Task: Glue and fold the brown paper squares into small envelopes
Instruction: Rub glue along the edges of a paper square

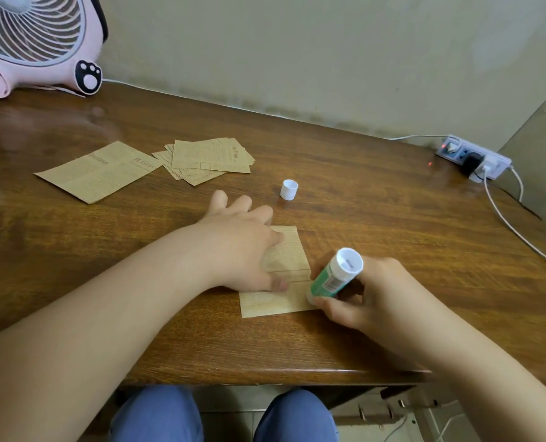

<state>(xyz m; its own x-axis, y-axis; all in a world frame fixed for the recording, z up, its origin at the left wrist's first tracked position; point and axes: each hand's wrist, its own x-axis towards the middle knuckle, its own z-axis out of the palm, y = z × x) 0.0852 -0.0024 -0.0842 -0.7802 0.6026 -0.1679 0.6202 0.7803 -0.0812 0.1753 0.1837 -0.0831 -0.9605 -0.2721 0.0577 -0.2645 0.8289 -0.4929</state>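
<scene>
- One broad brown wooden table (377, 237) carries everything; a pink desk fan (35, 43) stands at its far left corner and a white power strip (474, 157) lies at its far right edge.
- Two lots of spare brown printed paper lie well to the far left of the work: a single larger sheet (98, 172), and just right of it a loose fanned pile of brown paper squares (208, 159).
- The left hand (243, 247) lies flat, fingers spread apart and gripping nothing, pressing the left part of the brown paper piece being worked (281, 279), which sits near the table's front edge in the middle.
- The right hand (364, 298) is closed around a green glue stick with a white base (334, 275), just right of that paper.
- The stick's long axis tilts: its white base points up and to the right, its working end down and left, meeting the paper's right edge near the near right corner.
- So the paper lies left of the grip, and its right edge runs near to far; I judge the coming stroke would follow that edge while the left hand keeps the sheet from sliding.
- A small white ribbed cap (288, 189) stands alone on the table beyond the paper, nearer the left hand's reach than the right's.
</scene>
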